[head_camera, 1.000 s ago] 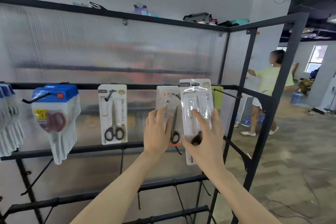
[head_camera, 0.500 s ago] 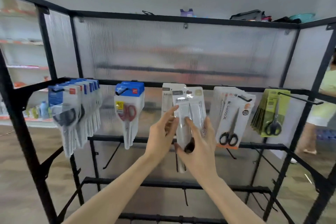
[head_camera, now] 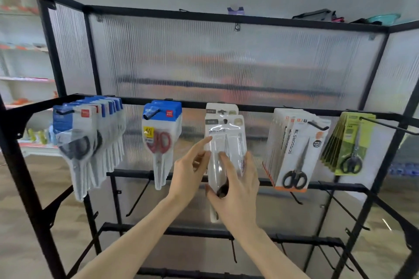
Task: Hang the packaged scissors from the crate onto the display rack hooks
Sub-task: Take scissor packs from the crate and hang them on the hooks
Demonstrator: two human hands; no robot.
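My right hand (head_camera: 235,190) grips the clear scissors pack (head_camera: 224,156) by its lower half, thumb and fingers curled round it; my left hand (head_camera: 192,172) steadies its left edge with straight, relaxed fingers. The pack sits in front of the white pack (head_camera: 221,110) already on the middle hook. I can't tell whether its hang hole has caught. If it hasn't, I judge that letting go would drop it. Room is tight sideways: red-handled scissors (head_camera: 161,140) are near on the left, the black-handled stack (head_camera: 294,154) on the right. Open space lies towards me.
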